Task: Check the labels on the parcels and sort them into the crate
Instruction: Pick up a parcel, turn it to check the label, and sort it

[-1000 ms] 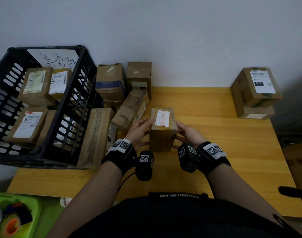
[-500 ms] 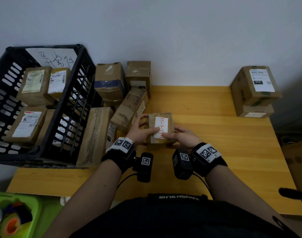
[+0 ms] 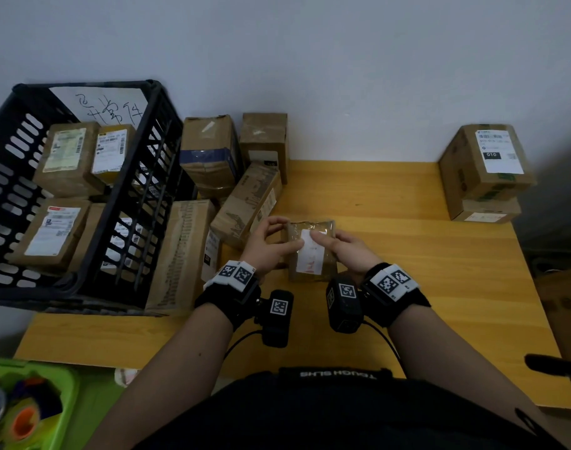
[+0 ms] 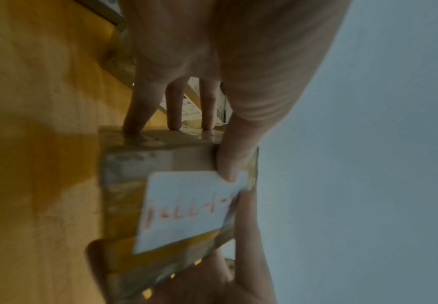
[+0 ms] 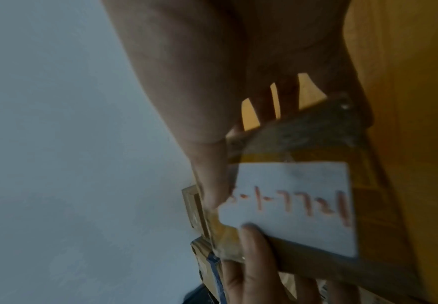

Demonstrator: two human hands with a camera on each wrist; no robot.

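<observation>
Wooden table [image 3: 407, 254]: two hands grip one parcel [image 3: 313, 254].

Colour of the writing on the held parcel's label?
Red-orange handwriting on a white label, clearest in the right wrist view.

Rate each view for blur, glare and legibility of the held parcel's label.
Head view: dim, sharp enough; parcel tape glares, label unreadable. Left wrist view: label smeared by blur, red strokes visible. Right wrist view: soft too, red handwriting clearest there.
</observation>
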